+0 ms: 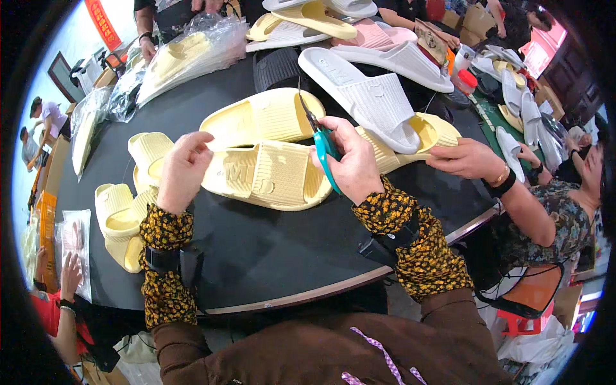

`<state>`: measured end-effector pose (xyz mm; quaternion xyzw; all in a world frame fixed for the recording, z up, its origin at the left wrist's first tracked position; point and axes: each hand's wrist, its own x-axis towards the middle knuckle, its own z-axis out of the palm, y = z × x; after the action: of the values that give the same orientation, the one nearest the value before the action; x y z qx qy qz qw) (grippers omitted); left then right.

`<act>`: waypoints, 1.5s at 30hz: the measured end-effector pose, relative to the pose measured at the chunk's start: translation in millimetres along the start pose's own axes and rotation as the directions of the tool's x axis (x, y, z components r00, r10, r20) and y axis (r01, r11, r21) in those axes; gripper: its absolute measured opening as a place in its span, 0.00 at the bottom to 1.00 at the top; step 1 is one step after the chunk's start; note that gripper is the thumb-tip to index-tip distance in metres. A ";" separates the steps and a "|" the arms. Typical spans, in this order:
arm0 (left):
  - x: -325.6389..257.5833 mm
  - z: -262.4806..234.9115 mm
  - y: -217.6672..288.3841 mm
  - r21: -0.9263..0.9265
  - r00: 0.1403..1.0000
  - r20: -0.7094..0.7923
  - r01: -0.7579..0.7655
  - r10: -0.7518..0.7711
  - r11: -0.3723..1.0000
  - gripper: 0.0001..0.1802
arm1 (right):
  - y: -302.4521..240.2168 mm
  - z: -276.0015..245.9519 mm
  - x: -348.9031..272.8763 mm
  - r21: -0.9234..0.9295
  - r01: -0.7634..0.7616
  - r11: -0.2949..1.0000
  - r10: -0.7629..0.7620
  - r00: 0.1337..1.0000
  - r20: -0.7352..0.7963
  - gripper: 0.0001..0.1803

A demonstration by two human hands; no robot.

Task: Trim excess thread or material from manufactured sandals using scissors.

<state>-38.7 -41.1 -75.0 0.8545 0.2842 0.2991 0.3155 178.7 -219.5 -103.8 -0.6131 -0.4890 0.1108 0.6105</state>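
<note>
A round black table (256,256) in a busy workroom carries yellow and white slippers. The left hand (183,170) clasps one end of a yellow slipper (266,174) lying at the table's middle; the right hand (350,163) grips teal scissors (321,138), blades up. This looks like trimming, calling for careful snips. Clear bags (192,51) behind hold more yellow slippers.
</note>
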 end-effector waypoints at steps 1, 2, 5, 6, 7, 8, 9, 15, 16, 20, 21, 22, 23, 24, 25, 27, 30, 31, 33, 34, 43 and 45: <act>-1.2 2.7 1.9 0.125 0.991 0.105 -0.096 0.083 0.988 0.14 | 0.8 -0.2 -0.1 -0.010 0.011 1.000 -0.011 1.000 0.000 0.20; -2.5 5.4 4.7 0.124 0.991 0.105 -0.095 0.082 0.988 0.14 | 0.7 -0.6 -0.3 -0.010 0.011 1.000 -0.011 1.000 0.001 0.20; -7.5 10.5 12.9 0.110 0.941 0.318 -0.158 0.116 0.981 0.21 | -1.9 -0.1 -0.7 -0.010 -0.022 1.000 0.022 0.999 0.047 0.22; -7.5 10.8 9.5 0.110 0.921 0.368 -0.177 0.126 0.978 0.24 | -2.8 -0.1 -0.8 0.002 -0.025 1.000 0.025 0.999 0.048 0.22; -8.4 10.6 7.7 0.108 0.920 0.371 -0.179 0.127 0.978 0.24 | -3.3 -0.2 -0.9 0.015 -0.028 1.000 0.027 0.998 0.048 0.22; -9.7 10.7 7.2 0.156 0.925 0.363 -0.175 0.108 0.972 0.26 | -2.4 -0.4 -0.7 0.013 -0.029 0.999 0.029 0.999 0.045 0.22; -10.0 10.9 6.3 0.202 0.931 0.355 -0.171 0.090 0.964 0.28 | 0.0 -0.3 -0.4 -0.003 -0.003 1.000 0.003 1.000 0.024 0.22; -6.4 12.3 -8.9 0.443 0.992 0.116 -0.090 0.042 0.892 0.24 | 4.3 0.9 0.7 0.034 -0.001 0.999 0.001 1.000 -0.007 0.22; -6.6 11.3 -7.9 0.469 0.994 0.109 -0.030 -0.024 0.882 0.24 | 3.1 1.1 1.1 0.003 0.011 1.000 -0.011 1.000 -0.007 0.22; -5.0 23.1 -11.3 0.521 0.974 0.172 0.035 -0.144 0.853 0.23 | 3.4 -0.4 -0.7 -0.043 0.005 0.999 -0.006 1.000 -0.010 0.22; -6.1 24.1 -11.1 0.523 0.975 0.169 0.037 -0.146 0.851 0.23 | 2.6 0.2 -0.3 -0.039 0.006 0.999 -0.007 1.000 -0.008 0.22; -7.6 25.2 -11.0 0.530 0.974 0.174 0.030 -0.143 0.848 0.22 | 2.4 1.0 0.0 -0.048 0.009 0.999 -0.009 1.000 -0.008 0.22; -8.6 25.6 -11.0 0.536 0.974 0.179 0.023 -0.140 0.844 0.22 | 1.9 1.8 0.4 -0.057 0.010 0.998 -0.011 1.000 -0.009 0.22; -8.4 26.3 -11.2 0.518 0.976 0.180 0.014 -0.125 0.855 0.18 | 1.0 1.9 0.7 -0.057 0.010 0.998 -0.011 1.000 -0.009 0.22; -7.9 26.4 -11.0 0.518 0.976 0.181 0.013 -0.124 0.856 0.18 | -0.3 1.9 1.0 -0.055 0.011 0.998 -0.012 1.000 -0.007 0.22; -6.9 26.3 -10.5 0.473 0.976 0.182 0.019 -0.118 0.881 0.14 | -1.5 1.7 1.5 -0.053 0.012 0.998 -0.012 1.000 -0.007 0.22; -5.6 26.8 -19.8 0.445 0.984 0.168 -0.028 -0.053 0.895 0.09 | -1.7 1.1 1.9 -0.052 0.018 0.998 -0.019 1.000 -0.010 0.21; -5.2 26.5 -22.6 0.446 0.984 0.169 -0.029 -0.052 0.895 0.09 | -1.5 0.9 1.9 -0.064 0.016 0.998 -0.015 1.000 0.006 0.22; -4.5 25.3 -26.7 0.397 0.991 0.134 -0.051 -0.003 0.916 0.06 | -2.5 0.3 1.8 -0.074 0.014 0.997 -0.012 1.000 0.021 0.22; -4.1 24.1 -27.4 0.398 0.991 0.133 -0.051 -0.003 0.916 0.06 | -4.2 -0.2 1.7 -0.073 0.007 0.997 -0.005 1.000 0.020 0.22; -3.9 -20.5 -0.6 0.100 0.982 -0.189 0.028 -0.009 0.995 0.04 | 6.0 1.4 2.9 -0.062 0.008 0.998 -0.010 1.000 -0.028 0.21; -18.8 -36.4 18.8 0.051 0.966 -0.259 0.043 -0.029 0.998 0.04 | 5.0 1.2 2.0 -0.062 0.011 0.998 -0.013 1.000 -0.029 0.21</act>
<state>-70.7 -52.4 -45.2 0.8117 0.3466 0.3937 0.2570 181.2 -216.1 -107.5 -0.6303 -0.4869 0.0829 0.5989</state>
